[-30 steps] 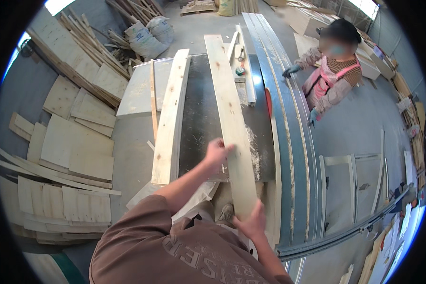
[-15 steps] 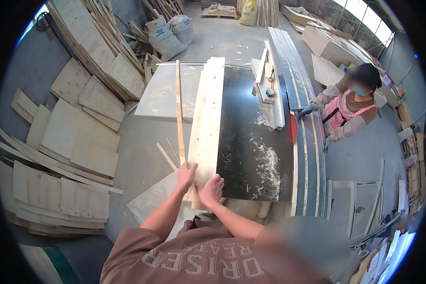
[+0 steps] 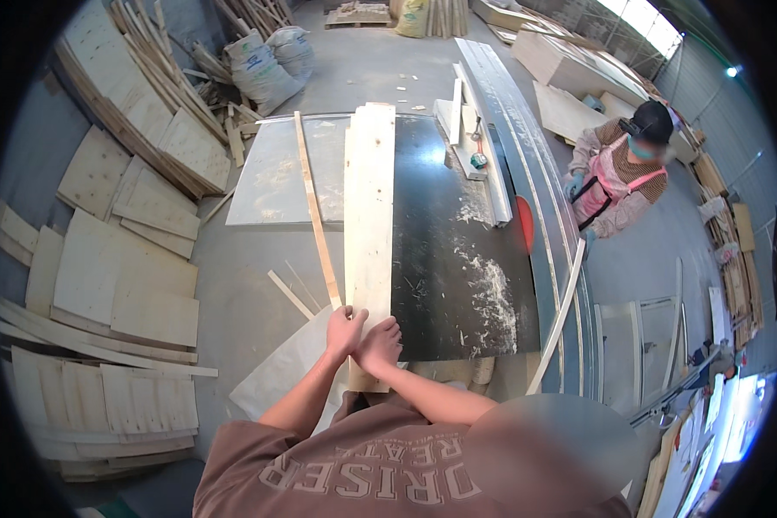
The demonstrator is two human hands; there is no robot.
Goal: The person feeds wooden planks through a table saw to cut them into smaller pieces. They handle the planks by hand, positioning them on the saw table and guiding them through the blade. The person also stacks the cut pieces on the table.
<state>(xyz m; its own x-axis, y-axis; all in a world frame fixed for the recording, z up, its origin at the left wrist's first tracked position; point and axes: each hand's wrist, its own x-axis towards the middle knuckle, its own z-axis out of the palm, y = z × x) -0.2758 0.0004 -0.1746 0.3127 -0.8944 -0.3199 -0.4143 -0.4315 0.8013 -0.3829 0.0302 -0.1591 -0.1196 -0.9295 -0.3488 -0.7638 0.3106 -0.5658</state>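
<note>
Both hands, left hand (image 3: pixel 345 331) and right hand (image 3: pixel 378 345), now grip the plank's (image 3: pixel 369 203) near end.

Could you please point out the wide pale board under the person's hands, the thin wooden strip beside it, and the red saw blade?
wide pale board (image 3: pixel 369 207), head view, middle of its top face.
thin wooden strip (image 3: pixel 313 211), head view, midway along its length.
red saw blade (image 3: pixel 524 224), head view, its exposed red face.
</note>
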